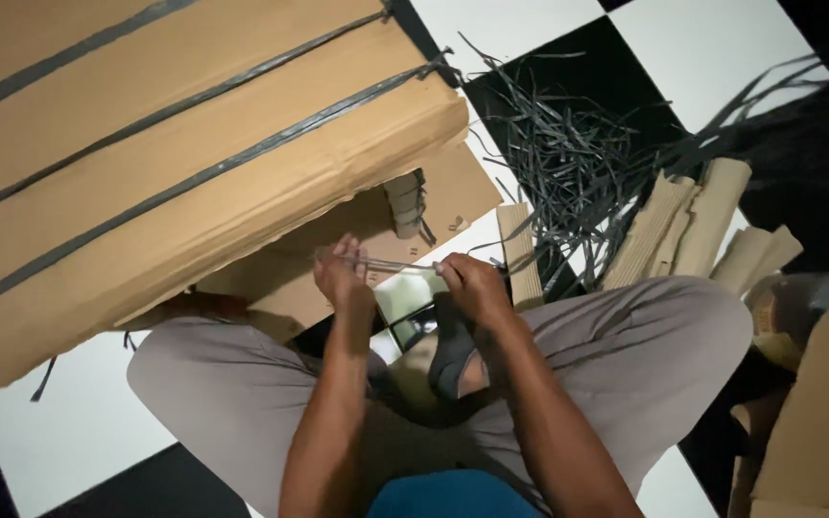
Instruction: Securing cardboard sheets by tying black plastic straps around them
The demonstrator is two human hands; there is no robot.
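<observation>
Big strapped cardboard bundle [175, 163] across the left and top of the checkered floor [79, 422], overhanging and hiding part of the flat cardboard sheet [453, 192] beneath. Just right of it, left hand [343, 278] pinched on one end of a thin grey strap [400, 266], right hand [472, 286] closed on the other end, strap stretched taut between, above crossed legs. Farther right, tangle of loose grey straps [578, 163], then rolled cardboard pieces [688, 230]; open box [817, 422] at the floor's right edge.
</observation>
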